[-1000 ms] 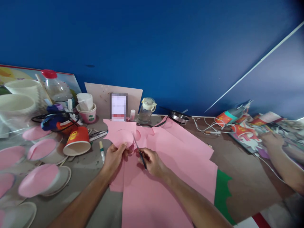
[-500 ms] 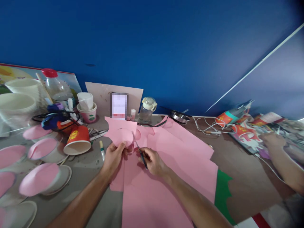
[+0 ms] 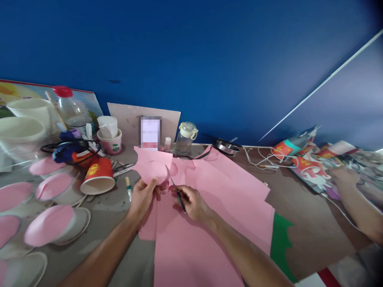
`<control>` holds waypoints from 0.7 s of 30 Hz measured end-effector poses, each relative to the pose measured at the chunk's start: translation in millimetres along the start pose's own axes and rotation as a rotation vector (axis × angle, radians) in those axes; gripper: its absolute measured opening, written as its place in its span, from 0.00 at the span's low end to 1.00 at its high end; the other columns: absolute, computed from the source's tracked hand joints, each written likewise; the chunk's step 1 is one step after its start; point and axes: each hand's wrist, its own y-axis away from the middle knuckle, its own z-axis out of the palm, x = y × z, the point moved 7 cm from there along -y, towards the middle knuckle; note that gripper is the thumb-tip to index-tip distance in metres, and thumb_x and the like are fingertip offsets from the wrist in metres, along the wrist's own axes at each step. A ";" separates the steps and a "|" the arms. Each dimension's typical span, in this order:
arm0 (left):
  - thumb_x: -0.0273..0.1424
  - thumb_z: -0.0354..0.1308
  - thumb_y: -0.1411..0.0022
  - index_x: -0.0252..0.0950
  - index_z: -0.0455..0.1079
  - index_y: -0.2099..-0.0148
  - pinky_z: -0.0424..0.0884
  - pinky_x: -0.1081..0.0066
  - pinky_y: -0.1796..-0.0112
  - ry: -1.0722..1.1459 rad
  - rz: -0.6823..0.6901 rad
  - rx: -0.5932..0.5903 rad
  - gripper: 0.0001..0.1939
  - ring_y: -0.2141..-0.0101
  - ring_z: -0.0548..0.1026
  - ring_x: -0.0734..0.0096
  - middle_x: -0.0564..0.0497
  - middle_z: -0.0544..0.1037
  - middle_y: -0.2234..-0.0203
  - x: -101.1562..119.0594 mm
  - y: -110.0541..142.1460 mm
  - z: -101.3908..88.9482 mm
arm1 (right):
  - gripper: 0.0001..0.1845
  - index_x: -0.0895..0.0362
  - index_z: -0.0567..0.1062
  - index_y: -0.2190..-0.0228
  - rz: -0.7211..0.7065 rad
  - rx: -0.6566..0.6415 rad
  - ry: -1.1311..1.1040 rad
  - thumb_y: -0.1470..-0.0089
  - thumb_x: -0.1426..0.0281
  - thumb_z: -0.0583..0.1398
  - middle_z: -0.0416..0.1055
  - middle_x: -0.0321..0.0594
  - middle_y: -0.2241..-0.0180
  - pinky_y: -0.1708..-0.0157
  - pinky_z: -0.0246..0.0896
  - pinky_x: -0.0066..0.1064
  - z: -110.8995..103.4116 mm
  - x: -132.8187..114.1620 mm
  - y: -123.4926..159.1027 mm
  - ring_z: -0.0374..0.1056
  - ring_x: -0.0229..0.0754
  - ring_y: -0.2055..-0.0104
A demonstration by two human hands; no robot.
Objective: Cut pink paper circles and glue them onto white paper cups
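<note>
My left hand (image 3: 145,195) pinches a piece of pink paper (image 3: 151,162) between thumb and fingers, holding it up off the table. A curved cut runs through this paper, leaving a rounded edge near my thumb. In my right hand (image 3: 191,201) is a pair of scissors (image 3: 178,195), gripped by the dark handles. Their blades point up and to the left, at the right edge of the pink paper. Larger pink sheets (image 3: 215,211) lie overlapped beneath both hands.
Several paper cups with pink tops (image 3: 50,225) lie at the left, near a tipped red cup (image 3: 98,175) and a marker (image 3: 128,189). A glass jar (image 3: 184,139) and a screen (image 3: 150,131) stand behind. Another person's hand (image 3: 344,175) is at the right.
The pink paper has turned very slightly in my left hand, and the scissor blades sit a little further left along its edge. Otherwise almost nothing has moved.
</note>
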 end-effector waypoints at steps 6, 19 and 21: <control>0.36 0.64 0.48 0.35 0.65 0.77 0.64 0.75 0.76 0.005 -0.005 0.008 0.14 0.80 0.73 0.72 0.57 0.68 0.88 1.9 1.3 0.4 | 0.12 0.59 0.75 0.62 -0.008 -0.006 0.004 0.52 0.74 0.59 0.66 0.33 0.77 0.76 0.57 0.23 0.3 -3.7 0.2 0.57 0.32 0.77; 0.37 0.63 0.49 0.35 0.64 0.80 0.66 0.74 0.75 -0.029 -0.025 0.005 0.16 0.79 0.74 0.70 0.57 0.67 0.89 1.8 1.3 1.8 | 0.13 0.61 0.75 0.62 0.016 -0.019 -0.058 0.51 0.72 0.59 0.66 0.33 0.77 0.77 0.56 0.22 1.0 -3.7 1.0 0.56 0.32 0.77; 0.37 0.63 0.49 0.35 0.64 0.79 0.68 0.73 0.74 -0.029 -0.028 0.000 0.15 0.80 0.74 0.70 0.57 0.67 0.89 0.7 1.8 2.1 | 0.13 0.60 0.75 0.62 0.010 -0.015 -0.044 0.52 0.72 0.60 0.65 0.33 0.78 0.77 0.55 0.22 0.5 -3.3 0.7 0.55 0.32 0.78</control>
